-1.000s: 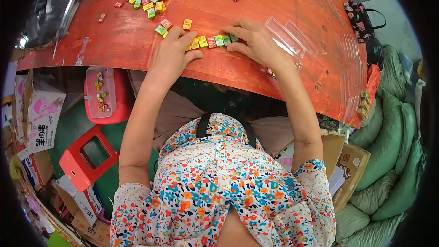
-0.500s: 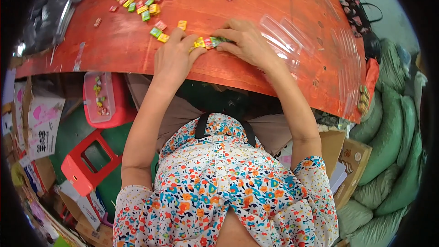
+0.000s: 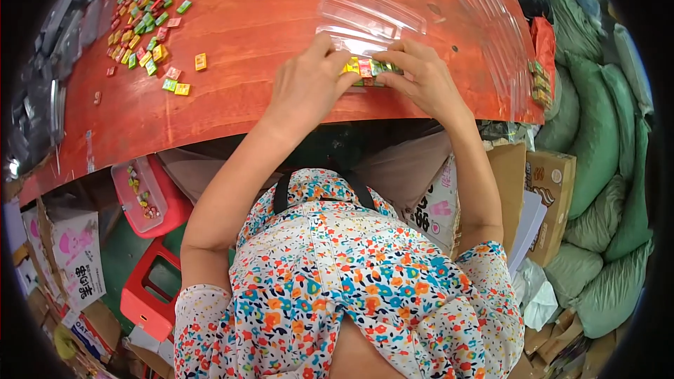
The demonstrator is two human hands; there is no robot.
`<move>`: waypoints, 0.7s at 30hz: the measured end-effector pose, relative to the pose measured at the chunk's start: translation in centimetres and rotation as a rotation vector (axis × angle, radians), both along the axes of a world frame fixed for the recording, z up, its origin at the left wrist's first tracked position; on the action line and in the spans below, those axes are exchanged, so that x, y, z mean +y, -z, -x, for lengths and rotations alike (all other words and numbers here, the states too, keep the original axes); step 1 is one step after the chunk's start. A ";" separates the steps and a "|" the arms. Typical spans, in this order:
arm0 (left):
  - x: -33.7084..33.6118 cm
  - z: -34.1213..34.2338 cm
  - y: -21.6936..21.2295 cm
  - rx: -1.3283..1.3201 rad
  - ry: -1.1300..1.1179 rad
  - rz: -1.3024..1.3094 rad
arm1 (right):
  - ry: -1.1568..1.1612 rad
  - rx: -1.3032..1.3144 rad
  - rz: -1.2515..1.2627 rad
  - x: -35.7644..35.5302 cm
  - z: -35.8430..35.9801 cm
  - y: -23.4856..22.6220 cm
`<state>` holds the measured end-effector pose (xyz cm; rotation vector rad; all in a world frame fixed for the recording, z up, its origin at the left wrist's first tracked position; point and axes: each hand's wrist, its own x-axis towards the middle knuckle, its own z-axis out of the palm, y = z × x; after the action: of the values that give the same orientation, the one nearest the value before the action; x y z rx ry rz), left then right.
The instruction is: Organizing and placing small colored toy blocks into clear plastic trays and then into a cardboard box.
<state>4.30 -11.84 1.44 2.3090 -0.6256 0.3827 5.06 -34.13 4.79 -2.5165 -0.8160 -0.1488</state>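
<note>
A short row of small wrapped candies [image 3: 365, 68], yellow, red and green, is squeezed end to end between my hands just above the near edge of the red table. My left hand [image 3: 309, 84] pinches the row's left end with thumb and fingers. At the other end, my right hand [image 3: 425, 81] grips it the same way, fingers partly covering the candies. More green and red shows just under the row; whether that is a second row or a tray cannot be made out. Clear plastic trays [image 3: 372, 17] lie fanned out right beyond my fingers.
Loose candies [image 3: 151, 28] are heaped at the table's far left, with a yellow candy [image 3: 201, 62] apart. More clear trays [image 3: 491, 49] line the right side, beside filled packs [image 3: 540, 84]. Below stand red stools [image 3: 151, 288], a candy tub [image 3: 144, 200] and green sacks [image 3: 597, 133].
Both hands have carried the candy row to the right, away from the loose candies and up to the clear trays. The whole view has also swung to the right.
</note>
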 end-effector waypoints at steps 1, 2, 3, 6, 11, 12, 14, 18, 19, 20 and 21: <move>-0.6 0.0 0.2 0.000 0.012 -0.002 | 0.020 0.007 -0.022 -0.6 0.4 0.4; -1.1 0.1 0.4 0.005 0.022 -0.016 | 0.029 0.006 -0.025 -1.0 0.6 0.8; -1.5 0.1 0.5 0.009 0.030 -0.031 | 0.046 0.001 -0.042 -1.3 0.7 1.1; -1.6 -1.3 0.0 0.013 0.019 -0.074 | 0.086 -0.022 -0.041 -1.3 -0.3 0.9; -0.5 -4.7 0.2 0.044 0.056 -0.140 | 0.117 -0.102 0.005 -0.8 -2.4 2.5; -0.1 -5.1 0.9 0.037 0.093 -0.102 | 0.113 -0.083 -0.023 -0.7 -2.5 2.8; 0.5 -5.4 1.7 0.031 0.128 -0.064 | 0.107 -0.063 -0.051 -0.8 -2.5 3.5; 1.6 -4.4 2.7 -0.053 0.113 -0.039 | 0.155 -0.178 -0.052 -1.6 -1.6 4.1; 1.7 -4.0 2.6 -0.122 0.064 -0.077 | 0.180 -0.257 -0.016 -1.6 -1.3 4.0; 1.8 -3.7 2.5 -0.120 0.065 -0.076 | 0.181 -0.255 -0.014 -1.5 -1.2 3.9; 1.8 -3.5 2.4 -0.186 0.115 -0.176 | 0.178 -0.260 0.004 -1.3 -1.1 3.7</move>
<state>7.82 -10.06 -0.91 2.4062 -0.9117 0.5096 6.13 -35.48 1.06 -2.6051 -0.6862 -0.5433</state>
